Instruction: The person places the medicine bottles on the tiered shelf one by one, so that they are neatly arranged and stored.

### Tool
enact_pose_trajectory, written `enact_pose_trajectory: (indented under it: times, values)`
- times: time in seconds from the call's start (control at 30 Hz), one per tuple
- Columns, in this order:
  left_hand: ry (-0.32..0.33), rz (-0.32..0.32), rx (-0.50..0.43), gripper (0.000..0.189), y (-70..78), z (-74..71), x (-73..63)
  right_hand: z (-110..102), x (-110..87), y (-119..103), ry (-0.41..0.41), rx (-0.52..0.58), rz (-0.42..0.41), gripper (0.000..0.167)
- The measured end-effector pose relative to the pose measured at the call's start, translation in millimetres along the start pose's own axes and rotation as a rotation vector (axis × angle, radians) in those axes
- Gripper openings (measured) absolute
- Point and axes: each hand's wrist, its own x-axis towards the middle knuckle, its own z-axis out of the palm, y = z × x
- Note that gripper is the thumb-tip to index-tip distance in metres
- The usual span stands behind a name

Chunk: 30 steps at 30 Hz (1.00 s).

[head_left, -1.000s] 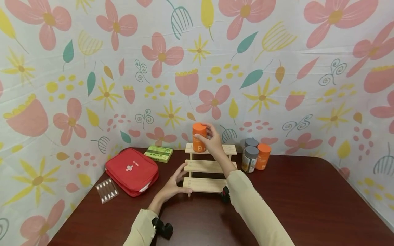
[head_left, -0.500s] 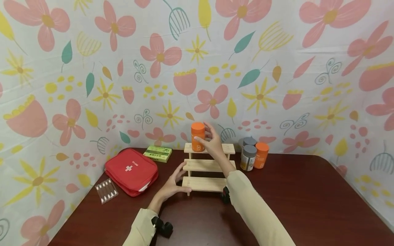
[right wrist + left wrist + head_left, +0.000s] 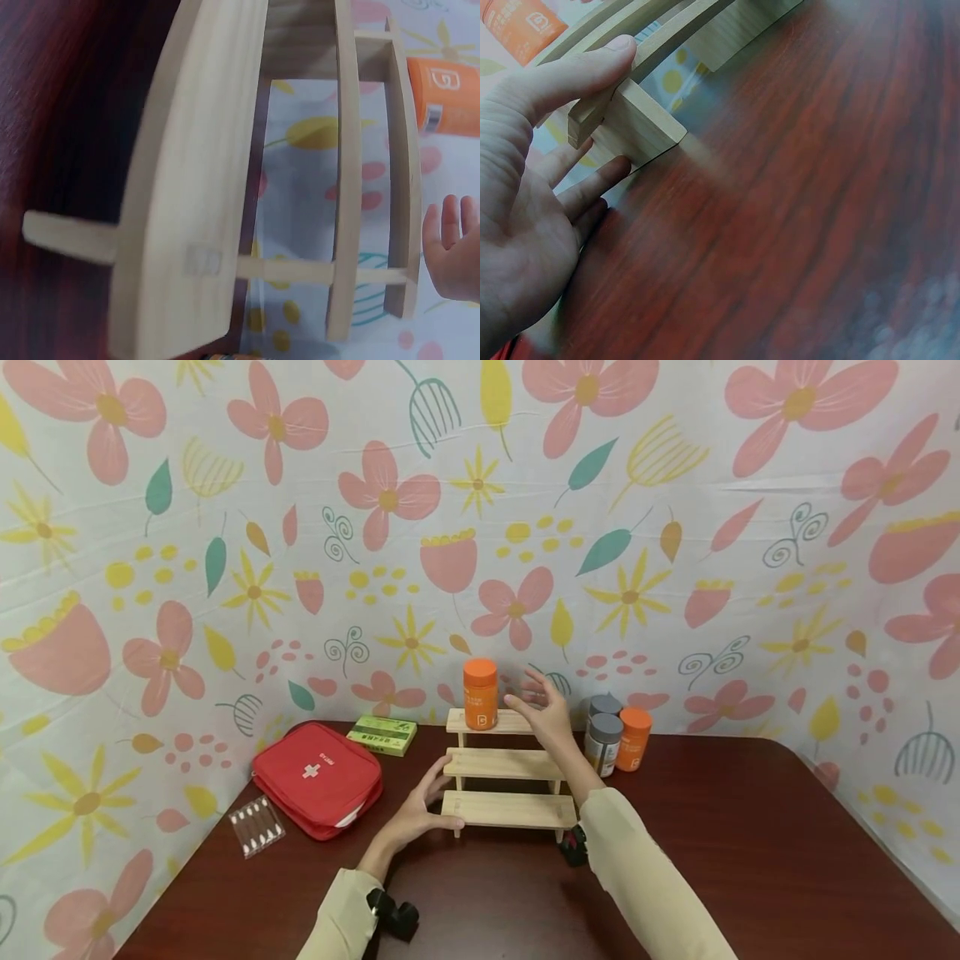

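An orange bottle [image 3: 481,695] stands upright on the left part of the top tier of a three-tier wooden stand [image 3: 510,809]. To the right of the bottle my right hand [image 3: 551,714] is held apart from it, fingers spread, with nothing in them. In the right wrist view that hand [image 3: 454,255] shows beside the top tier. My left hand [image 3: 411,814] holds the stand's left end. Its thumb [image 3: 592,67] lies over the end of the lowest tier, and the fingers reach round beside the leg [image 3: 641,124].
Right of the stand are a grey-lidded bottle [image 3: 603,745], another grey lid [image 3: 604,704] behind it and a second orange bottle [image 3: 634,739]. On the left lie a red first-aid pouch [image 3: 318,781], a green box [image 3: 382,735] and a cotton swab packet [image 3: 257,827].
My right hand has let go of the orange bottle and moved to the right, leaving it on the top tier. The left hand stays at the stand's left end.
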Motion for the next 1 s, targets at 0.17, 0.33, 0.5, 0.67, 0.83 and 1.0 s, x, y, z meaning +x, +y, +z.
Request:
enact_pose_trajectory:
  times: [0.17,0.33,0.5,0.67,0.83,1.0]
  values:
    - [0.001,-0.001,-0.001,0.105,0.4,0.0,-0.2,-13,-4.8,5,0.082,-0.021,0.014,0.057]
    - [0.005,-0.006,0.000,0.105,0.4,0.3,-0.5,-27,-8.1,7,0.158,-0.018,-0.002,0.043]
    - [0.006,-0.004,0.000,0.105,0.5,-0.4,-0.4,-41,-12.0,9,0.189,-0.041,-0.041,0.037]
    - [0.006,-0.006,0.005,0.105,0.3,-1.3,-0.5,-55,-16.8,12,0.224,-0.104,-0.045,0.034]
    - [0.010,-0.017,0.004,0.105,-0.5,-1.7,0.1,-67,-19.3,14,0.233,-0.091,0.006,0.035]
    - [0.007,-0.028,0.010,0.104,-0.3,-0.3,1.2,-80,-21.8,16,0.276,-0.099,0.032,0.033]
